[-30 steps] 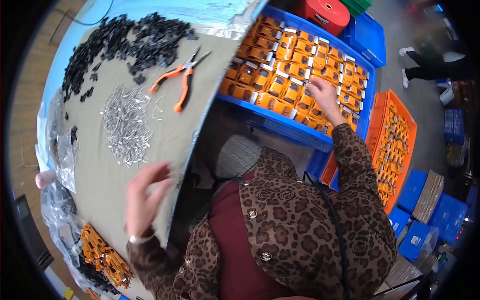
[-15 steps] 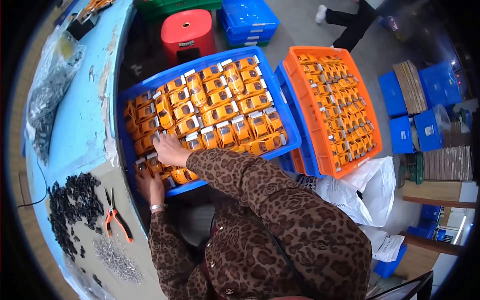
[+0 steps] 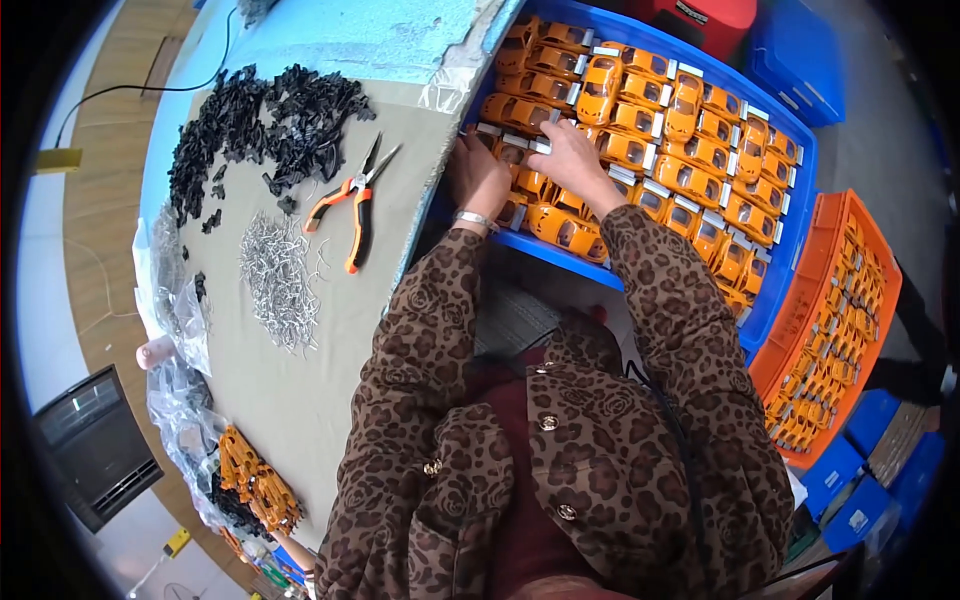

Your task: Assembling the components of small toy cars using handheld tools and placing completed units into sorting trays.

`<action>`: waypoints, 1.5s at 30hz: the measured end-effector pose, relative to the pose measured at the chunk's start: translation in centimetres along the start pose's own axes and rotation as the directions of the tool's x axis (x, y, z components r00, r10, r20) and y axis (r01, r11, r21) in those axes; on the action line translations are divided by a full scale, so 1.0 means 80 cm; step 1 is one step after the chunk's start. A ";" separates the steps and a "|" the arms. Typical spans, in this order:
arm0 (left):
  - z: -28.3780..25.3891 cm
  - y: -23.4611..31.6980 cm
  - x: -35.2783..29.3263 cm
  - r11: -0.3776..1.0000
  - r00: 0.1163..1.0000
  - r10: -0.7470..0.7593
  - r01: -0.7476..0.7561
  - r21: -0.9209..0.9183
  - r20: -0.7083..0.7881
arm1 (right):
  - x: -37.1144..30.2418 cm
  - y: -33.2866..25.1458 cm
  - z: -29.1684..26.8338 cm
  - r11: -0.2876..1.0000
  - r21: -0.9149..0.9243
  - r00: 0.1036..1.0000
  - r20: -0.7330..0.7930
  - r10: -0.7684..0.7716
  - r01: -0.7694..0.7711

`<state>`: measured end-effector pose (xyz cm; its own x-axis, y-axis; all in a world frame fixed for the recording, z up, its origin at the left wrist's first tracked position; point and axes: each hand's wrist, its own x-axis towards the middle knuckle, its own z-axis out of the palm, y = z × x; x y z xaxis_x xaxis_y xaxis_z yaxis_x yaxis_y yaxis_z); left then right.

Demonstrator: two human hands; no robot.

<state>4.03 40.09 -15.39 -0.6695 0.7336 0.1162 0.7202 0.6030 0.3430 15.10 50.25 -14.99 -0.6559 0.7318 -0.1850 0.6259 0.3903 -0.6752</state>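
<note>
A blue crate point(image 3: 690, 62) holds rows of orange toy car bodies point(image 3: 690, 180), many with a white tab at one end. In its near left corner, my left hand point(image 3: 480, 180) curls around a toy car body by the crate wall, its fingertips partly hidden. Just to the right, my right hand point(image 3: 575, 165) reaches in from above. Its thumb and fingers are closed at the white-tabbed end of a toy car body beside the left hand.
On the table point(image 3: 340, 400) left of me lie orange-handled pliers point(image 3: 345, 205), a heap of small black parts point(image 3: 265, 130) and a pile of silver pins point(image 3: 280, 285). Orange parts point(image 3: 258, 480) lie near another person's hand point(image 3: 292, 550). An orange crate point(image 3: 835, 330) of car bodies stands right.
The view has swung left, bringing more of the table into sight. Both hands stay in the same corner of the blue crate, among the toy car bodies.
</note>
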 end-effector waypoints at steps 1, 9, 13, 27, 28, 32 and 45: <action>-0.002 -0.001 0.004 0.999 0.999 -0.025 0.026 -0.026 0.025 | -0.004 -0.001 -0.003 0.999 -0.033 1.000 0.027 -0.009 0.010; 0.003 -0.007 0.018 0.997 0.992 0.011 -0.002 -0.071 0.129 | -0.013 -0.019 -0.007 0.968 -0.250 0.999 0.027 -0.029 0.035; -0.005 -0.037 0.004 0.956 0.979 0.202 -0.196 -0.220 0.003 | -0.037 -0.024 -0.014 0.956 -0.243 0.982 -0.050 -0.182 0.165; -0.083 -0.028 -0.094 0.923 0.999 -0.022 0.036 -0.383 0.042 | -0.006 -0.053 0.029 0.988 0.154 0.908 0.411 -0.075 0.012; -0.083 -0.029 -0.099 0.919 0.999 -0.029 0.044 -0.392 0.044 | -0.006 -0.049 0.018 0.990 0.142 0.906 0.417 -0.070 0.011; -0.104 -0.047 -0.111 0.854 0.995 -0.032 0.077 -0.515 0.096 | -0.018 -0.030 -0.036 0.693 0.720 0.895 0.327 -0.304 -0.027; -0.261 -0.028 -0.183 0.924 0.922 0.380 -0.374 -0.083 0.068 | -0.130 -0.145 -0.058 0.612 0.676 0.573 0.714 -0.403 -0.412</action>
<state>8.41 21.48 1.58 -0.3315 0.9272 0.1742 0.9009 0.2562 0.3504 16.66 40.71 -1.92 -0.9291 -0.1371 -0.3435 0.3678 -0.4399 -0.8193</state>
